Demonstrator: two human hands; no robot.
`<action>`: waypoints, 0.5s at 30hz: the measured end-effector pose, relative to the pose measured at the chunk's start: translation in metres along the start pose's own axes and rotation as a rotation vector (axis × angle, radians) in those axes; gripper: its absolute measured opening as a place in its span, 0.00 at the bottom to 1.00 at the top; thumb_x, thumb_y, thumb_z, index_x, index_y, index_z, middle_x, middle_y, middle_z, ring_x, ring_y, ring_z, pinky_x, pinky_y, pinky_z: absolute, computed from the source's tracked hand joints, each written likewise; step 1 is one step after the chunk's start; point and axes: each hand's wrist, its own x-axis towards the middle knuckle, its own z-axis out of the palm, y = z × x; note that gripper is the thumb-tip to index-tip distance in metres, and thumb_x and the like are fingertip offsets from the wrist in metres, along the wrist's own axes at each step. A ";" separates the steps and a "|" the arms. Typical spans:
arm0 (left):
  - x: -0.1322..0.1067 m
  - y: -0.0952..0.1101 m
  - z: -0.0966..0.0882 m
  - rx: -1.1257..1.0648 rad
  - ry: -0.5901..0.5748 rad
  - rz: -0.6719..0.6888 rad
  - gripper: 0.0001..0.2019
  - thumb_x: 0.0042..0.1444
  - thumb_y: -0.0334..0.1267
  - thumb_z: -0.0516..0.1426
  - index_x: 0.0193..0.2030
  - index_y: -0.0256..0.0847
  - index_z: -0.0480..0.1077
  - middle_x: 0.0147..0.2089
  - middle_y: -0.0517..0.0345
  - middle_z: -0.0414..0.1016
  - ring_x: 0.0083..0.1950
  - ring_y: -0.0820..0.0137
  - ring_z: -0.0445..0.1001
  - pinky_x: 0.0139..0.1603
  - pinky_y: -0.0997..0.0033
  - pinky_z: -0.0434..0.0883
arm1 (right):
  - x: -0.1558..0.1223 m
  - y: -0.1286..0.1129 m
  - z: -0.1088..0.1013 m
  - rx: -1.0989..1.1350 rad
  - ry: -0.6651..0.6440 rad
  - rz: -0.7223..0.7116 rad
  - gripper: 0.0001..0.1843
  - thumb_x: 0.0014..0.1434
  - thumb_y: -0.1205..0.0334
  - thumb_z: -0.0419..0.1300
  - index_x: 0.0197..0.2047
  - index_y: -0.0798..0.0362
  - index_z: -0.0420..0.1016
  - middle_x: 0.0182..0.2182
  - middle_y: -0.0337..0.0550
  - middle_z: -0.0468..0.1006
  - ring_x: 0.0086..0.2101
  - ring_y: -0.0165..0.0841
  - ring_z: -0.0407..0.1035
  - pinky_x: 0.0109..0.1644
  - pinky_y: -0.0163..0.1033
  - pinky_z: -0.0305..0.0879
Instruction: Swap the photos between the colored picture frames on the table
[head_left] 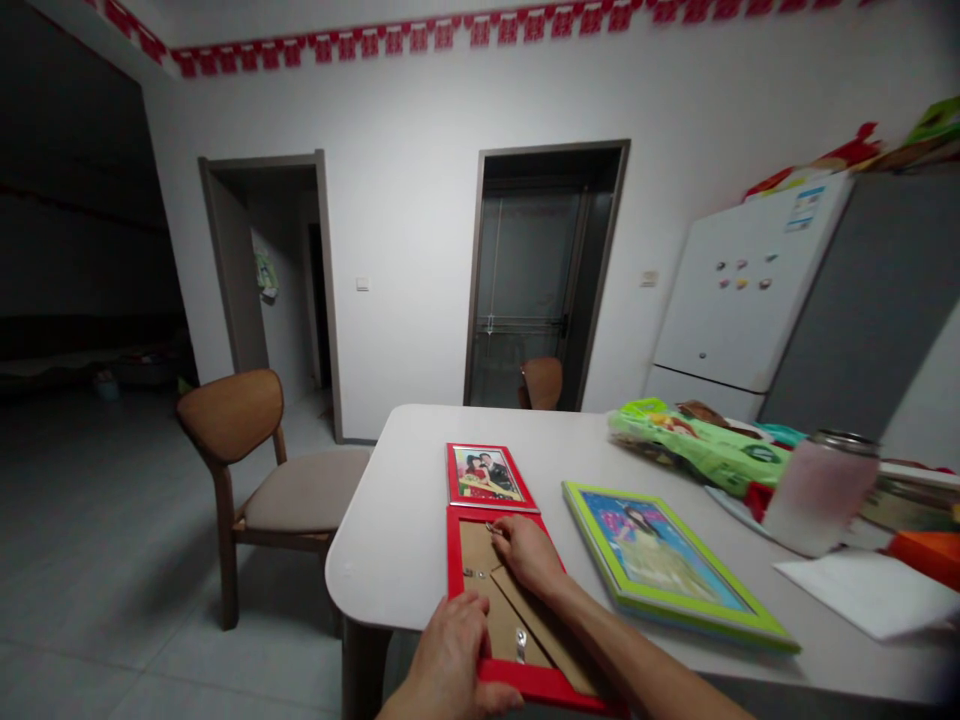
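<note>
A red photo frame point(454, 560) lies face down at the table's near edge, its brown backing board point(517, 620) and small metal clips facing up. My left hand point(454, 650) grips the frame's near left corner, thumb along the bottom edge and fingers over the side. Near the frame's far end, my right hand point(529, 550) pinches at a small metal clip point(491, 528) on the backing. Touching its far edge is a second red frame point(491, 476), face up with a photo of two people. To the right rests a green photo frame point(660, 555) holding a portrait.
The white table point(397, 500) carries a green packet point(697, 445), a pinkish jar point(825, 490) with a metal rim and white paper point(874, 590) on the right. A wooden chair point(300, 490) stands at the left. Behind is a fridge point(742, 290).
</note>
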 end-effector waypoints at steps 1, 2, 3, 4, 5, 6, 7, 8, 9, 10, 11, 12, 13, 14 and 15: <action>0.000 0.000 0.001 0.008 -0.002 0.004 0.26 0.27 0.45 0.66 0.35 0.35 0.69 0.53 0.43 0.62 0.55 0.56 0.59 0.55 0.57 0.56 | 0.006 0.002 0.002 0.000 0.006 0.045 0.13 0.51 0.61 0.48 0.31 0.55 0.72 0.29 0.46 0.75 0.31 0.32 0.66 0.32 0.33 0.53; 0.000 0.001 0.001 0.018 -0.006 0.005 0.26 0.27 0.44 0.66 0.36 0.35 0.69 0.53 0.42 0.62 0.54 0.55 0.59 0.55 0.57 0.56 | 0.011 0.004 0.004 0.001 0.014 0.088 0.12 0.51 0.60 0.49 0.29 0.55 0.72 0.28 0.46 0.75 0.30 0.32 0.66 0.31 0.33 0.53; 0.000 0.002 0.001 0.031 -0.013 0.004 0.27 0.27 0.44 0.66 0.38 0.34 0.68 0.53 0.41 0.62 0.54 0.55 0.59 0.55 0.57 0.56 | 0.015 0.004 0.006 0.003 0.023 0.126 0.12 0.50 0.59 0.50 0.29 0.55 0.72 0.28 0.46 0.75 0.30 0.33 0.67 0.30 0.33 0.53; 0.000 0.003 0.000 0.048 -0.022 0.001 0.30 0.27 0.43 0.66 0.40 0.33 0.68 0.53 0.40 0.62 0.54 0.54 0.59 0.55 0.56 0.56 | 0.018 0.005 0.008 0.006 0.032 0.158 0.12 0.50 0.58 0.50 0.29 0.55 0.72 0.28 0.47 0.75 0.30 0.34 0.67 0.29 0.34 0.53; -0.001 0.004 -0.002 0.066 -0.033 -0.007 0.32 0.28 0.43 0.66 0.44 0.32 0.66 0.53 0.39 0.62 0.55 0.54 0.59 0.55 0.56 0.56 | 0.020 0.005 0.009 0.010 0.042 0.186 0.12 0.49 0.58 0.51 0.29 0.55 0.72 0.29 0.48 0.75 0.30 0.35 0.67 0.29 0.34 0.53; -0.001 0.005 -0.004 0.084 -0.048 -0.016 0.35 0.28 0.42 0.66 0.47 0.30 0.64 0.53 0.38 0.62 0.55 0.53 0.58 0.55 0.56 0.56 | 0.022 0.005 0.010 0.015 0.051 0.206 0.12 0.48 0.58 0.51 0.29 0.55 0.72 0.29 0.50 0.75 0.31 0.36 0.67 0.29 0.34 0.53; -0.001 0.007 -0.006 0.103 -0.067 -0.026 0.37 0.29 0.42 0.65 0.49 0.29 0.62 0.53 0.37 0.61 0.55 0.53 0.58 0.56 0.55 0.55 | 0.024 0.005 0.011 0.023 0.060 0.222 0.12 0.48 0.58 0.52 0.30 0.55 0.72 0.30 0.51 0.75 0.31 0.36 0.68 0.28 0.35 0.53; -0.001 0.009 -0.008 0.118 -0.083 -0.033 0.38 0.30 0.42 0.65 0.51 0.28 0.60 0.54 0.36 0.61 0.55 0.53 0.58 0.56 0.55 0.55 | 0.025 0.004 0.011 0.033 0.067 0.232 0.11 0.47 0.59 0.52 0.29 0.56 0.72 0.30 0.51 0.75 0.31 0.37 0.68 0.28 0.35 0.54; 0.000 0.011 -0.010 0.133 -0.102 -0.035 0.39 0.31 0.42 0.64 0.52 0.29 0.59 0.54 0.37 0.60 0.55 0.53 0.58 0.56 0.54 0.54 | 0.025 0.004 0.010 0.048 0.073 0.235 0.11 0.47 0.60 0.52 0.29 0.56 0.72 0.29 0.52 0.75 0.30 0.36 0.68 0.28 0.35 0.54; 0.001 0.014 -0.012 0.146 -0.122 -0.038 0.38 0.32 0.43 0.64 0.52 0.30 0.58 0.54 0.37 0.61 0.55 0.54 0.58 0.57 0.52 0.52 | 0.026 0.004 0.008 0.067 0.079 0.232 0.11 0.47 0.60 0.52 0.28 0.57 0.72 0.28 0.52 0.75 0.29 0.36 0.68 0.28 0.34 0.54; 0.003 0.018 -0.012 0.161 -0.137 -0.038 0.37 0.32 0.44 0.64 0.51 0.31 0.59 0.54 0.38 0.61 0.55 0.54 0.58 0.57 0.51 0.51 | 0.025 0.003 0.006 0.091 0.084 0.220 0.11 0.47 0.60 0.52 0.27 0.57 0.72 0.27 0.51 0.75 0.28 0.35 0.68 0.28 0.34 0.54; 0.005 0.023 -0.012 0.180 -0.151 -0.036 0.36 0.32 0.44 0.64 0.50 0.33 0.61 0.55 0.39 0.60 0.56 0.54 0.57 0.57 0.50 0.49 | 0.025 0.003 0.003 0.120 0.090 0.202 0.11 0.48 0.59 0.52 0.26 0.57 0.72 0.26 0.50 0.75 0.27 0.34 0.67 0.28 0.34 0.54; 0.008 0.028 -0.010 0.201 -0.165 -0.031 0.33 0.33 0.44 0.63 0.48 0.34 0.62 0.55 0.41 0.59 0.57 0.55 0.56 0.58 0.50 0.48 | 0.023 0.004 0.000 0.152 0.097 0.177 0.12 0.48 0.58 0.51 0.26 0.57 0.72 0.26 0.49 0.75 0.26 0.33 0.67 0.28 0.33 0.55; 0.011 0.033 -0.007 0.223 -0.183 -0.023 0.31 0.33 0.43 0.63 0.47 0.35 0.63 0.57 0.42 0.57 0.58 0.55 0.54 0.58 0.50 0.47 | 0.020 0.005 -0.005 0.187 0.104 0.150 0.13 0.49 0.57 0.51 0.25 0.56 0.72 0.25 0.48 0.75 0.26 0.32 0.67 0.28 0.33 0.56; 0.014 0.038 -0.003 0.244 -0.203 -0.016 0.29 0.34 0.41 0.63 0.46 0.35 0.64 0.58 0.42 0.55 0.59 0.56 0.52 0.58 0.51 0.47 | 0.017 0.007 -0.011 0.223 0.114 0.123 0.14 0.49 0.57 0.50 0.26 0.56 0.72 0.26 0.46 0.76 0.26 0.31 0.67 0.29 0.33 0.56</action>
